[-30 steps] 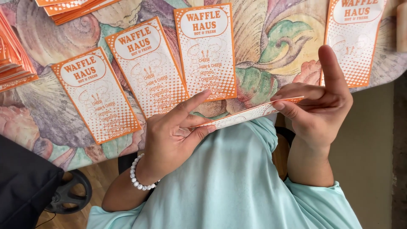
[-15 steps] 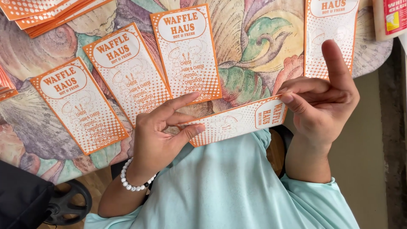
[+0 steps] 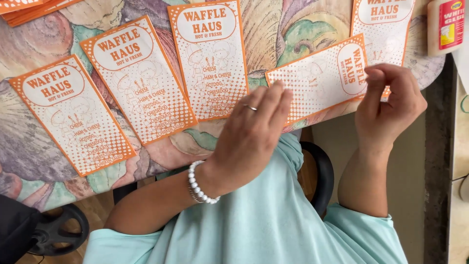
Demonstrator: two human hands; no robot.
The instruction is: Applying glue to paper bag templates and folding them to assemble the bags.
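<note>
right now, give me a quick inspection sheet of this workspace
surface: table under a cloth with large pastel shell shapes.
job's things: orange and white paper sleeve lying sideways at the table edge.
clutter: three matching sleeves fanned on the table, a fourth behind the sideways one, a stack at the far corner, a white glue bottle.
grippers: left hand flat, fingertips on the sleeve; right hand pinching its end.
cables: nothing seen.
surroundings: black chair, wood floor, pale side panel.
</note>
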